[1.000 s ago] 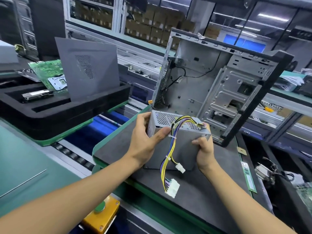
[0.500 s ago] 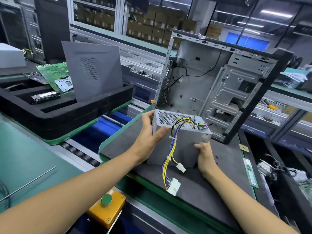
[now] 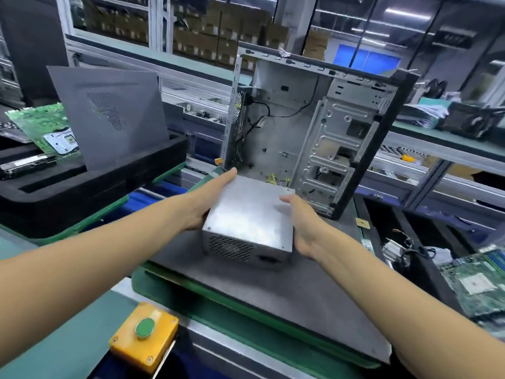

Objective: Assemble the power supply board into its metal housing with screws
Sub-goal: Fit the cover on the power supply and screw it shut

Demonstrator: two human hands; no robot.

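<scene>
Assembly line, mid-shift: a yellow button box w/ a green cap sits nearest, below the worker's left forearm. Beyond it, a grey mat covers the bench under both arms. Above the mat, the power supply unit is held between the two hands: left hand w/ fingers stretched flat along the unit's left side, right hand pressed likewise against the right side, thumb lying over the top edge. Neither wraps round it; it's a squeeze grip, palms on the side walls. Whether the unit's base touches the mat can't be told. Vented end faces the worker; yellow wires peek out at the far end. Just past the hands stands the open metal housing, upright, interior facing the worker, no unit inside yet. Left of the hands, a black foam tray props a grey side panel. Judged by looks: rigid sheet-metal box, probably hefty, smooth sides likely slippery, so side walls near the bottom corners seem the safest hold, clear of vents & wires.
</scene>
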